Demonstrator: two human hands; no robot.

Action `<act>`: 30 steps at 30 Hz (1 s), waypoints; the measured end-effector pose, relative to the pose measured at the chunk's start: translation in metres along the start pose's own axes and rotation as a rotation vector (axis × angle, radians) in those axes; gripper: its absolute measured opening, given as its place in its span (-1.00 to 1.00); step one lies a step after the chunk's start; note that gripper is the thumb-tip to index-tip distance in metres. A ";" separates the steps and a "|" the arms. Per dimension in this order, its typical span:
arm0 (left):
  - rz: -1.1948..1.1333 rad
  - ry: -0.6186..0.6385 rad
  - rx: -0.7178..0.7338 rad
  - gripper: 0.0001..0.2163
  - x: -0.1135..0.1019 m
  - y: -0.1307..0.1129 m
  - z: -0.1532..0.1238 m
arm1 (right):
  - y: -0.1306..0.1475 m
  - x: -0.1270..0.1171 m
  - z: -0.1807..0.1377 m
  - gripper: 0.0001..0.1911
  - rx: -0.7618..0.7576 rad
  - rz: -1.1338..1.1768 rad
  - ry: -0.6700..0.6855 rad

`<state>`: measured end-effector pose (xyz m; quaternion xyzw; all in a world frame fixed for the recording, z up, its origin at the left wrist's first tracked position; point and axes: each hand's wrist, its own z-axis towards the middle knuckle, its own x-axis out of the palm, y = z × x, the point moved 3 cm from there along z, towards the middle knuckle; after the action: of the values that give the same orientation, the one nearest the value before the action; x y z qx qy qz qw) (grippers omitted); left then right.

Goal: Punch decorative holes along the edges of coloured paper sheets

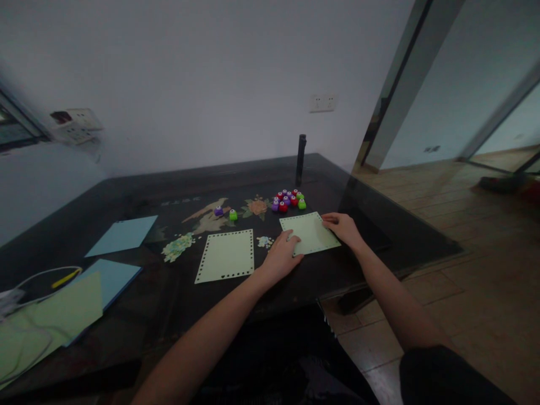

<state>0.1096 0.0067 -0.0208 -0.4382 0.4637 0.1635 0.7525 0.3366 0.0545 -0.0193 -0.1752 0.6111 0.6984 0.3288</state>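
Observation:
A pale green paper sheet (314, 233) with small punched holes along its edges lies on the dark table between my hands. My left hand (282, 256) rests at its left edge, fingers apart and fingertips on the paper. At the right edge, the outstretched fingers of my right hand (343, 228) touch the sheet. To the left lies a second pale green sheet (228, 255), bordered by punched holes. Small punched-out paper bits (265, 242) lie beside my left hand. Behind the sheets sits a cluster of red, purple and green craft punches (288, 201).
One purple punch (218, 211) and one green punch (233, 215) stand apart. A pile of paper bits (178, 247), blue sheets (122, 236), more green paper (54, 315) and a yellow pen-like item (66, 279) lie left. A black upright post (300, 160) stands at the back.

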 end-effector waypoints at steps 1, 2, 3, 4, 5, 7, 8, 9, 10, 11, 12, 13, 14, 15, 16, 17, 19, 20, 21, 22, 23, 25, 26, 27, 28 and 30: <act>0.000 -0.003 -0.001 -0.67 0.000 0.000 0.000 | 0.000 0.000 0.000 -0.76 -0.001 0.002 0.000; 0.002 -0.007 -0.002 -0.67 0.000 0.001 0.000 | -0.001 0.000 0.000 -0.76 -0.001 0.001 0.000; 0.004 -0.010 -0.001 -0.67 0.000 0.001 0.000 | -0.001 0.001 0.001 -0.76 -0.004 -0.005 0.000; 0.007 -0.013 0.001 -0.66 0.000 0.001 0.000 | -0.002 0.001 0.002 -0.76 -0.007 -0.017 -0.001; 0.011 -0.012 0.000 -0.66 -0.001 0.001 0.000 | -0.003 0.002 0.002 -0.76 -0.013 -0.036 -0.004; 0.019 -0.004 -0.011 -0.64 -0.002 -0.001 -0.001 | -0.005 0.003 0.003 -0.75 -0.032 -0.078 -0.007; 0.022 0.003 -0.019 -0.62 -0.003 -0.003 -0.001 | -0.006 0.004 0.004 -0.74 -0.043 -0.099 -0.007; 0.024 0.009 -0.026 -0.60 -0.005 -0.005 -0.001 | -0.007 0.004 0.004 -0.73 -0.053 -0.117 -0.009; 0.025 0.011 -0.030 -0.57 -0.008 -0.008 -0.001 | -0.008 0.004 0.005 -0.73 -0.063 -0.132 -0.013; 0.023 0.009 -0.029 -0.56 -0.012 -0.010 -0.001 | -0.008 0.003 0.005 -0.72 -0.072 -0.143 -0.022; 0.017 -0.001 -0.021 -0.56 -0.018 -0.012 -0.001 | -0.007 0.001 0.005 -0.72 -0.081 -0.154 -0.038; 0.009 -0.020 -0.009 -0.58 -0.026 -0.013 -0.001 | -0.004 0.000 0.004 -0.73 -0.086 -0.164 -0.061; 0.000 -0.046 0.007 -0.61 -0.035 -0.013 -0.001 | 0.000 -0.002 0.004 -0.73 -0.091 -0.170 -0.086; -0.008 -0.080 0.025 -0.65 -0.046 -0.009 -0.001 | 0.006 -0.002 0.003 -0.74 -0.104 -0.170 -0.109; -0.013 -0.119 0.041 -0.68 -0.058 -0.003 -0.002 | 0.015 -0.002 0.001 -0.74 -0.125 -0.165 -0.124; -0.007 -0.158 0.054 -0.72 -0.071 0.007 -0.005 | 0.026 0.000 -0.001 -0.75 -0.156 -0.150 -0.128; 0.041 -0.207 0.055 -0.77 -0.095 0.037 -0.013 | 0.052 0.011 -0.005 -0.76 -0.248 -0.093 -0.089; 0.078 -0.216 0.029 -0.78 -0.106 0.056 -0.019 | 0.067 0.020 -0.008 -0.77 -0.291 -0.060 -0.049; 0.124 -0.218 -0.013 -0.80 -0.115 0.077 -0.026 | 0.082 0.032 -0.011 -0.78 -0.347 -0.035 0.008; 0.175 -0.218 -0.060 -0.82 -0.122 0.097 -0.034 | 0.098 0.045 -0.014 -0.78 -0.398 -0.029 0.061; 0.217 -0.209 -0.105 -0.83 -0.127 0.116 -0.041 | 0.112 0.059 -0.017 -0.78 -0.451 -0.041 0.117; 0.263 -0.154 -0.166 -0.81 -0.132 0.145 -0.055 | 0.138 0.091 -0.020 -0.77 -0.550 -0.122 0.220; 0.274 -0.135 -0.186 -0.77 -0.132 0.156 -0.060 | 0.148 0.106 -0.021 -0.75 -0.595 -0.176 0.271; 0.288 -0.120 -0.202 -0.72 -0.132 0.162 -0.065 | 0.156 0.121 -0.020 -0.73 -0.621 -0.236 0.316; 0.303 -0.108 -0.214 -0.66 -0.130 0.166 -0.068 | 0.162 0.134 -0.018 -0.71 -0.623 -0.299 0.348; 0.342 -0.092 -0.233 -0.57 -0.126 0.168 -0.071 | 0.168 0.154 -0.013 -0.64 -0.598 -0.403 0.381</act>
<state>-0.1043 0.0642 -0.0131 -0.4294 0.4746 0.3610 0.6784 0.1100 0.0735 0.0024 -0.5059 0.3844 0.7218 0.2745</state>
